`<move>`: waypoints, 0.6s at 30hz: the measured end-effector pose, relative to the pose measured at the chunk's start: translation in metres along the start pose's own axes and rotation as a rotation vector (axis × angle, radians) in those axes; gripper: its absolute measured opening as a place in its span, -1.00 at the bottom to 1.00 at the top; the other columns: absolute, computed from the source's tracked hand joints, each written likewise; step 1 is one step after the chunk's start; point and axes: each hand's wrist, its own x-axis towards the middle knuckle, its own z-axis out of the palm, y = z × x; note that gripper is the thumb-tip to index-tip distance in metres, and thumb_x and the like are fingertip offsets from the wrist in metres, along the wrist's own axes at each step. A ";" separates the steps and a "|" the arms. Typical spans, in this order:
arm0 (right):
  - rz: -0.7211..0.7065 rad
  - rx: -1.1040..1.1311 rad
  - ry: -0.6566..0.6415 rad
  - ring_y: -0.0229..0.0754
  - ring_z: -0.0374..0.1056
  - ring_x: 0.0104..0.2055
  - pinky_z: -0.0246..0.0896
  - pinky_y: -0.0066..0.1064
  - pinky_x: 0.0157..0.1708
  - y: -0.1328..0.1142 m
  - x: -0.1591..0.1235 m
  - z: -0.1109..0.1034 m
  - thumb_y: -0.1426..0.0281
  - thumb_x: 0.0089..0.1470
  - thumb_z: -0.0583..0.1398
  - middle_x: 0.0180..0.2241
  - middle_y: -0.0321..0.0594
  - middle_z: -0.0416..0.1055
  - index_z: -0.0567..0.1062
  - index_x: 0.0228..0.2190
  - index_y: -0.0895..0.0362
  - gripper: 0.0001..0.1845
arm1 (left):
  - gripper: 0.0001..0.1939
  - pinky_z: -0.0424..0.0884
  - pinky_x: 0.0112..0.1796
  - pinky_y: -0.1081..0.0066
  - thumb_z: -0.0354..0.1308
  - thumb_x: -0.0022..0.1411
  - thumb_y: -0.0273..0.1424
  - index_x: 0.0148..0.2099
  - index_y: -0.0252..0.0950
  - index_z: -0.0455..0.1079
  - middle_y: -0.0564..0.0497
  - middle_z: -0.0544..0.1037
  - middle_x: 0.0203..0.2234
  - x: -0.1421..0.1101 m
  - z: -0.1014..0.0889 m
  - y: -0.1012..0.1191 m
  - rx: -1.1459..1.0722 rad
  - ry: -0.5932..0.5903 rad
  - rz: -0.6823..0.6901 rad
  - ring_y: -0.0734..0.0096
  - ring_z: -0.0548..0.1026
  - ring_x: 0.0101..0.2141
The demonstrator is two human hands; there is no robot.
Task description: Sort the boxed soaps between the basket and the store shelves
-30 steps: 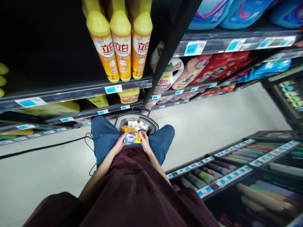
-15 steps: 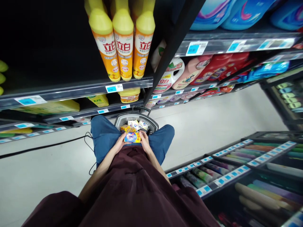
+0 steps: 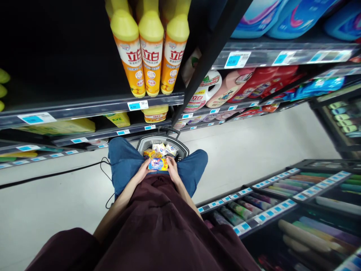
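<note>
Between my two hands is a blue and yellow OMO soap pack (image 3: pixel 158 164), its printed front turned up towards me. My left hand (image 3: pixel 144 168) grips its left end, and my right hand (image 3: pixel 172 168) closes on its right end, by the yellow strip. Just beyond the pack, a grey shopping basket (image 3: pixel 184 146) stands on the floor between my knees. White boxed packs (image 3: pixel 170 149) and yellow-orange packs (image 3: pixel 149 153) lie inside it. The near part of the basket is hidden behind my hands and the pack.
Ahead, a dark shelf (image 3: pixel 93 107) holds yellow dish soap bottles (image 3: pixel 151 56). Detergent bottles (image 3: pixel 224 90) fill the shelves on the right. Another shelf unit (image 3: pixel 248 222) stands at lower right. A black cable (image 3: pixel 56 175) runs across the floor at left.
The view has shifted slightly, so the shelves sit a little differently in the picture. Both hands keep holding the soap pack in the same place.
</note>
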 end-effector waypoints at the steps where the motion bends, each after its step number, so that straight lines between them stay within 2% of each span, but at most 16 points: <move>1: 0.000 0.001 -0.002 -0.06 0.50 -0.16 0.44 -0.35 -0.32 0.000 0.000 0.000 -0.07 -0.02 0.32 -0.20 -0.24 0.56 0.53 -0.09 0.00 -0.44 | -0.45 0.62 -0.13 0.05 0.26 0.23 -0.04 0.09 -0.35 0.46 -0.27 0.61 0.00 0.000 0.000 0.000 0.000 0.002 0.000 -0.06 0.56 0.03; 18: 0.008 0.014 0.005 -0.06 0.50 -0.17 0.45 -0.34 -0.31 -0.001 0.000 0.001 -0.08 -0.05 0.33 -0.22 -0.24 0.57 0.54 -0.09 0.00 -0.42 | -0.45 0.62 -0.14 0.06 0.29 0.21 -0.05 0.08 -0.34 0.46 -0.25 0.62 -0.04 0.002 -0.002 -0.003 -0.014 0.003 0.000 0.00 0.59 -0.02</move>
